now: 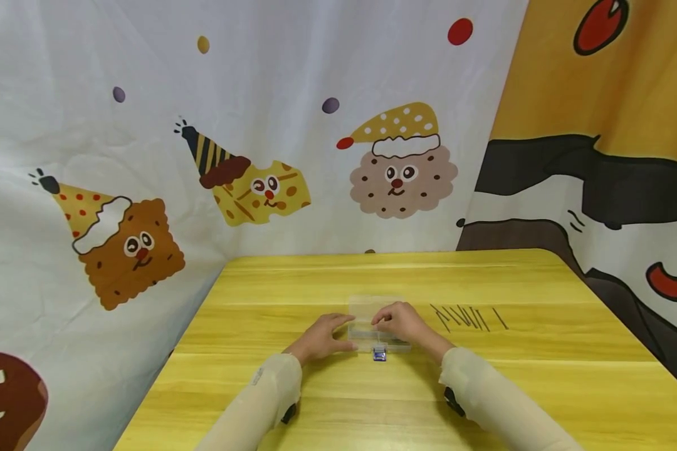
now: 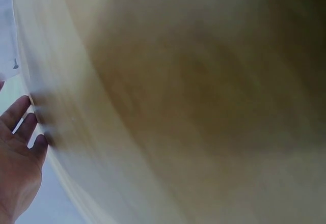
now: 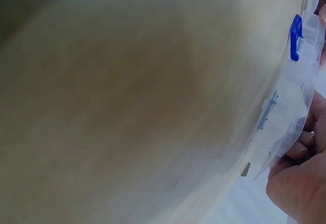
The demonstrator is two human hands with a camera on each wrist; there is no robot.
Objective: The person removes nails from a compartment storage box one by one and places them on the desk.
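A: Checking hands first. Clear plastic box [image 1: 375, 322] is seen on the yellow bench [image 1: 338, 401], lying mid-bench. Right hand [image 1: 402, 321] is curled onto the box's right end; in the right wrist view its fingers [image 3: 300, 145] are wrapped under the box edge, so it is clamped on the box.

B: Left hand [image 1: 323, 337]?

A: Laid just left of the box, fingers spread and fairly straight, tips touching or nearly touching the box side. Nothing gripped. In the left wrist view the fingers [image 2: 23, 119] are shown straight against a blurred pale surface.

B: Lid state?

A: Cannot be told; the box is too small and see-through in the head view. A blue latch [image 1: 379, 355] is seen at the box's near edge, also in the right wrist view [image 3: 295, 35]. Small metal pins are glimpsed inside the box there.

B: Else?

A: A row of thin dark sticks [image 1: 467, 317] lies right of the box, apart from it.

B: Risks?

A: Judged: the box is held at one end only, so it could be skidded or tipped and the contents spilled if the latch is free. The sticks could be scattered by a sweep of the right sleeve.
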